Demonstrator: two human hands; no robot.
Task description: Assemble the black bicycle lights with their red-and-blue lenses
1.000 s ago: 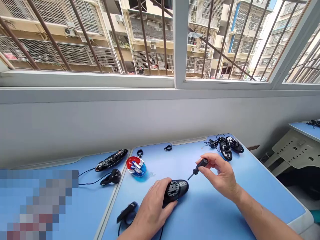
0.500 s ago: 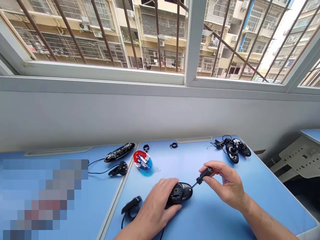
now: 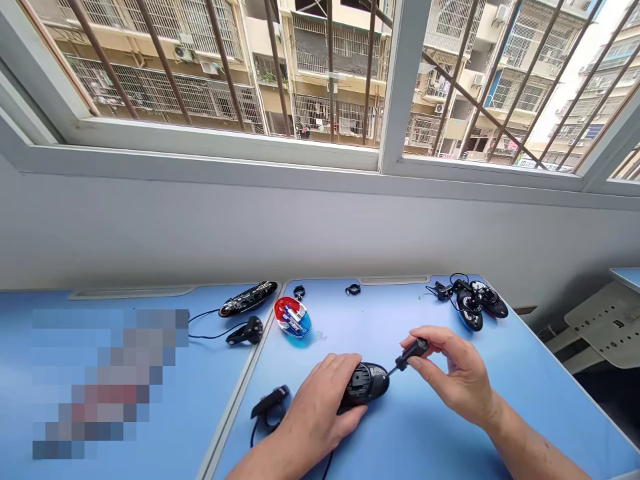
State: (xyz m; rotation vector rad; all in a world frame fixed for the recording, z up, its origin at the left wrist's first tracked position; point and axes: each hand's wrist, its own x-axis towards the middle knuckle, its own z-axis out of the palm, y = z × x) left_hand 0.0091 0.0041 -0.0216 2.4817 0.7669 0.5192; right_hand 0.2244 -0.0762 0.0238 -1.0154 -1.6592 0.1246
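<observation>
A black computer mouse (image 3: 367,383) lies upside down on the blue desk (image 3: 425,427), its underside facing up. My left hand (image 3: 320,413) is wrapped round its near side and holds it steady. My right hand (image 3: 457,373) pinches a small black screwdriver (image 3: 409,353) by the handle, fingers closed round it. The tip of the screwdriver touches the far right end of the mouse.
A black mouse shell piece (image 3: 270,403) with a cable lies left of my left hand. Further back sit a red-and-blue clear container with batteries (image 3: 293,317), an opened mouse base (image 3: 249,298), another shell (image 3: 245,331), two small rings (image 3: 353,289) and several dismantled mouse parts (image 3: 473,303). A second desk (image 3: 625,277) stands at the right.
The screwdriver tip came down from above the desk onto the end of the mouse. My head turned left, so everything sits further right in the picture.
</observation>
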